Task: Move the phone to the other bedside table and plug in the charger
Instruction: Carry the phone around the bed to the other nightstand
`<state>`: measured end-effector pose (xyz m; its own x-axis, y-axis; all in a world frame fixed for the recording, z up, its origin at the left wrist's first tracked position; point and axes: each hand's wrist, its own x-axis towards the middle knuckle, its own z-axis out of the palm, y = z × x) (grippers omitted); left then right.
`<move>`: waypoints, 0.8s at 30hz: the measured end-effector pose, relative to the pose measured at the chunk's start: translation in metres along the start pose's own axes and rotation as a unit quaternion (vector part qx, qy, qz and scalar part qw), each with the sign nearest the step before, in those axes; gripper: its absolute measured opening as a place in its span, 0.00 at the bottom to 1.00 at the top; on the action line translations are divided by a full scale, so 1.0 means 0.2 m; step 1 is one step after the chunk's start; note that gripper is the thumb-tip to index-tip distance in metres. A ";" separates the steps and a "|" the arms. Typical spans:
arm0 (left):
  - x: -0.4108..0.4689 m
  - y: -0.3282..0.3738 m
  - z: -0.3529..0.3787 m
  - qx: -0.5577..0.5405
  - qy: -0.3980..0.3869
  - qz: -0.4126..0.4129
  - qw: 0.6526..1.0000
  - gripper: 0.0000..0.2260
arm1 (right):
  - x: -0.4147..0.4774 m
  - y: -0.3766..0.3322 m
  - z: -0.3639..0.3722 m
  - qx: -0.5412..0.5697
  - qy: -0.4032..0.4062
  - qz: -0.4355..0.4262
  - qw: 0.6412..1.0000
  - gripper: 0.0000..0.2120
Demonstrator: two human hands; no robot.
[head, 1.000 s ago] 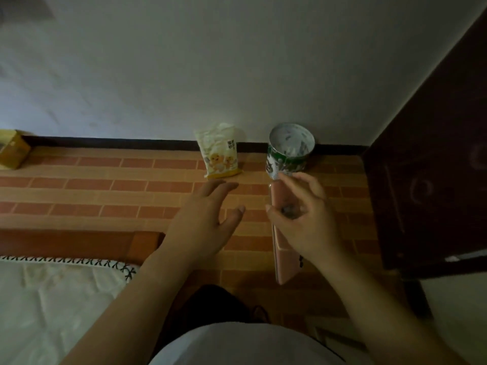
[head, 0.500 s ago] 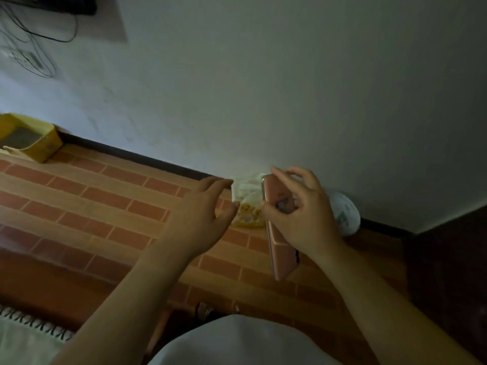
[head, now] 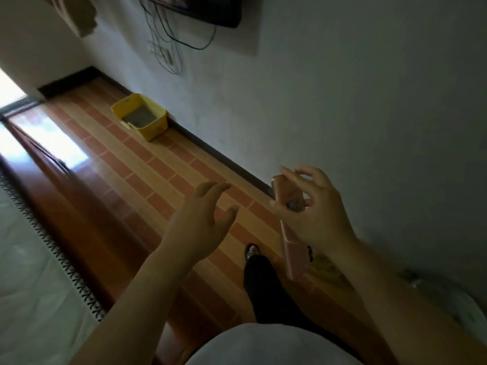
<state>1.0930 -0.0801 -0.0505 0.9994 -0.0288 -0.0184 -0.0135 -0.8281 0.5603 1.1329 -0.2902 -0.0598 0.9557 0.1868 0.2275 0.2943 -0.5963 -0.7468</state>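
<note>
A pink phone (head: 293, 248) is held edge-on in the air over the brick-patterned floor, its long side running up and down. My right hand (head: 313, 214) is shut on it, thumb and fingers pinching its upper half. My left hand (head: 203, 222) hovers to the left of the phone with fingers spread and nothing in it. No charger or bedside table is in view.
A yellow bin (head: 141, 119) stands on the floor against the white wall. A wall-mounted screen (head: 210, 9) with hanging cables (head: 168, 46) is above it. The bed's edge (head: 39, 259) lies at the left. My foot (head: 253, 251) steps along the floor strip between bed and wall.
The view has swung left along the wall: the snack bag and tin have left the frame, and the yellow bin and screen have come in. The phone stays in my right hand.
</note>
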 end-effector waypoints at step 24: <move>1.36 -0.99 -0.70 -0.043 0.163 -0.259 0.951 0.24 | 2.09 -0.32 1.15 0.080 -0.272 -0.174 0.943 0.31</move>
<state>1.3724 0.1556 -0.0504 0.8276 0.5581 -0.0607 0.4726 -0.6343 0.6118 1.5134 0.0062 -0.0610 0.6457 0.7477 0.1549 0.5437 -0.3077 -0.7808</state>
